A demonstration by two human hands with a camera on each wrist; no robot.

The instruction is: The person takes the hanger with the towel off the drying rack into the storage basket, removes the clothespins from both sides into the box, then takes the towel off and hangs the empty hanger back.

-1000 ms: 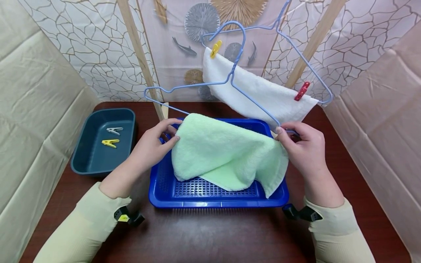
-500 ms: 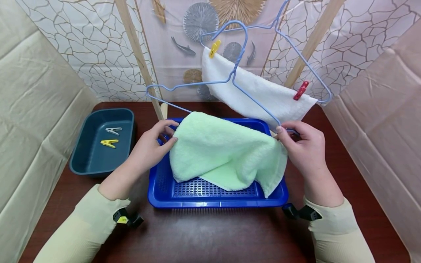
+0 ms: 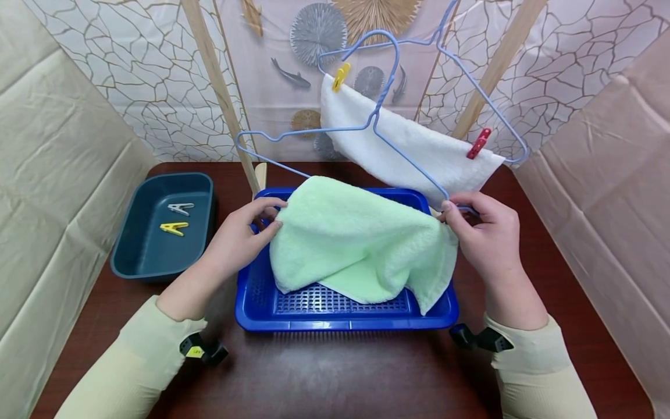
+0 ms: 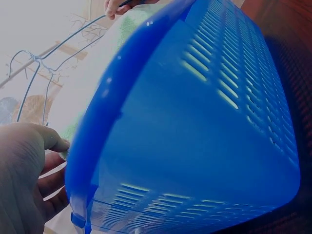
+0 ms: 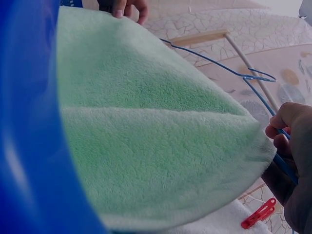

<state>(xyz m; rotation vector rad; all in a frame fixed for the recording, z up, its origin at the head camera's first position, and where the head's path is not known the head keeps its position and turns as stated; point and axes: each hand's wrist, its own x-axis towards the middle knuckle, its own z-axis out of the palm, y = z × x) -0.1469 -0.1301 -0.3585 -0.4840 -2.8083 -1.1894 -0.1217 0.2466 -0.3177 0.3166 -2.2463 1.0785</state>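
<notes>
A light green towel (image 3: 340,233) hangs over the lower bar of a blue wire hanger (image 3: 386,90), covering most of that bar. Its lower folds lie in a blue perforated basket (image 3: 340,323). My left hand (image 3: 238,233) pinches the towel's left edge between thumb and fingers; in the left wrist view the thumb (image 4: 58,144) meets the cloth beside the basket rim. My right hand (image 3: 487,233) grips the hanger's right corner, close to the towel's right edge. In the right wrist view the hanger's wire passes between the fingers of that hand (image 5: 295,146).
Behind, a white towel (image 3: 398,139) hangs on another blue hanger (image 3: 484,96), held by a yellow clothespin (image 3: 341,77) and a red clothespin (image 3: 478,144). At left, a dark teal tub (image 3: 152,256) holds a white clothespin (image 3: 181,208) and a yellow one. Wooden poles (image 3: 220,87) rise behind.
The hanger's hook and left end have shifted slightly right and up. The towel's upper left corner has moved a little right. Both hands keep their holds, nearly still.
</notes>
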